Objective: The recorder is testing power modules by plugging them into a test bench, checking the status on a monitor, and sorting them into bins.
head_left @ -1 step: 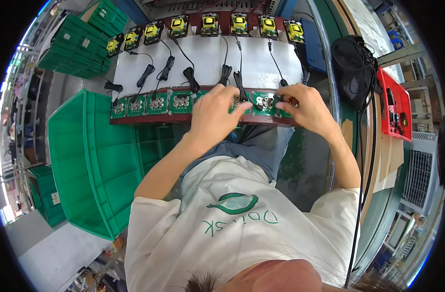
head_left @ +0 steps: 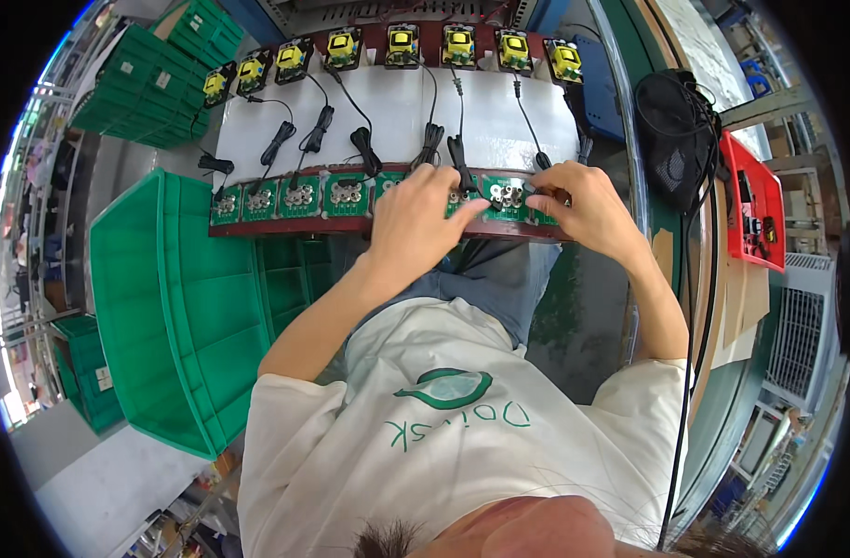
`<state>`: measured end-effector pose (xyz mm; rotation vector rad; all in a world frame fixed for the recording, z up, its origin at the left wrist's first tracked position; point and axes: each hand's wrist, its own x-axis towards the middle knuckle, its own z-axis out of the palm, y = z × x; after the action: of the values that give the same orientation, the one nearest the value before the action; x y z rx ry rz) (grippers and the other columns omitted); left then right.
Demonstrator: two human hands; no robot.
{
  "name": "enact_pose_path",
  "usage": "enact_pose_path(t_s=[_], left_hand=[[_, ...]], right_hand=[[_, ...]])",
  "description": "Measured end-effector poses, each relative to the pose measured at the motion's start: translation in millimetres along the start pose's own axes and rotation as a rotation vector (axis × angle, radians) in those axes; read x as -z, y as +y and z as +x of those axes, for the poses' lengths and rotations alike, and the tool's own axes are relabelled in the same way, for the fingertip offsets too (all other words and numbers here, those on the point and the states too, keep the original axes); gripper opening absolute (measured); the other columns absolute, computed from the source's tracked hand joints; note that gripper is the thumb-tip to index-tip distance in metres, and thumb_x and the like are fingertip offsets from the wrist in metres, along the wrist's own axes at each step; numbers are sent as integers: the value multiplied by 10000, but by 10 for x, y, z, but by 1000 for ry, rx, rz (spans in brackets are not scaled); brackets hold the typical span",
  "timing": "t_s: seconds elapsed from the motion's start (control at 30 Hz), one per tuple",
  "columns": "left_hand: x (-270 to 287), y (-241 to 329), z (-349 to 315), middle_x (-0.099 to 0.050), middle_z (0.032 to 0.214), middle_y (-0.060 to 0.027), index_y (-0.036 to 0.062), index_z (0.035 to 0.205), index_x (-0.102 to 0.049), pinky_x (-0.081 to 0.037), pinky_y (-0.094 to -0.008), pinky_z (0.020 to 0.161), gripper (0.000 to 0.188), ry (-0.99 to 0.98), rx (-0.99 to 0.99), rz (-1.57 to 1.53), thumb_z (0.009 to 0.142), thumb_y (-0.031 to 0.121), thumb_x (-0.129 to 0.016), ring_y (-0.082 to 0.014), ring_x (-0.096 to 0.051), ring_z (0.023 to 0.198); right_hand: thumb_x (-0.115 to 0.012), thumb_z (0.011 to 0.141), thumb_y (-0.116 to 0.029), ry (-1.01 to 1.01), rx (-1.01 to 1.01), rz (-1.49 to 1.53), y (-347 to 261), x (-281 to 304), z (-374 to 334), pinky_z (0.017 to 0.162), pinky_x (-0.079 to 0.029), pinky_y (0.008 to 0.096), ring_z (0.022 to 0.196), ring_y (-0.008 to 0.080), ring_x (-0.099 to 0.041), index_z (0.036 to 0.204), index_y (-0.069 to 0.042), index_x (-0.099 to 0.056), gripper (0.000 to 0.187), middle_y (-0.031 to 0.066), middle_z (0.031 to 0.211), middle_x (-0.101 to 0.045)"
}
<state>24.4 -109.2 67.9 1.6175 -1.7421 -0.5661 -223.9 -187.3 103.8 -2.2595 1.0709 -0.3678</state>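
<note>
Pressing down on a row of small green boards (head_left: 299,197), both hands work at the near edge of the white bench (head_left: 499,121). The left hand (head_left: 415,219) lies flat with fingers spread over the boards in the middle. The right hand (head_left: 583,206) pinches a black plug (head_left: 534,191) beside the green board with round silver parts (head_left: 505,194). I think the best way is to hold that board still with the left hand and push the plug straight in, slowly, so the thin pins do not bend. Black cords (head_left: 364,139) lie close behind the fingers and could snag. The dark red rail (head_left: 285,226) marks the bench edge, so the boards should not slide toward the lap. A big green bin (head_left: 155,307) blocks the left side, and there is more open room on the right
</note>
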Motion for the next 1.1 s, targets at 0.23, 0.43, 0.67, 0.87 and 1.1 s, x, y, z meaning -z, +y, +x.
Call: enact_pose_path(t_s=[0.23,0.43,0.67,0.87,1.1], left_hand=[[-286,-79,123,-725,861,-108,-5,1037,-719,-524,-400,615,282,45,29,225,871,203,-812,-265,-657,646],[-253,-100,330,-735,849,-109,-27,1022,-707,-528,-398,618,313,-143,183,15,837,194,-829,-249,-648,614],[-131,-117,399,-742,815,-143,-56,1060,-654,-536,-306,603,276,-141,193,-589,884,101,-798,-191,-641,609],[193,-189,446,-741,812,-167,-67,1098,-608,-537,-244,601,261,-223,361,-877,925,50,-765,-157,-634,626],[294,-141,418,-745,824,-173,-82,1080,-610,-545,-236,607,257,-225,321,-935,932,56,-769,-148,-639,633]], right_hand=[[-748,882,-29,-10,320,-266,97,-51,167,748,-496,351,811,268,-567,1084,9,-746,206,88,895,-627],[-731,877,-17,31,360,-432,122,-211,156,800,-501,364,906,277,-561,1063,12,-741,189,92,983,-621],[-732,879,-56,9,375,-606,54,-293,99,799,-515,356,932,262,-569,1045,-5,-755,175,108,1010,-638],[-760,882,-81,-46,408,-790,-43,-269,155,762,-504,340,899,249,-578,1066,-11,-764,196,117,987,-638],[-792,909,-134,35,183,-67,-519,-355,234,680,-525,312,753,202,-612,957,-23,-800,122,103,885,-705]])
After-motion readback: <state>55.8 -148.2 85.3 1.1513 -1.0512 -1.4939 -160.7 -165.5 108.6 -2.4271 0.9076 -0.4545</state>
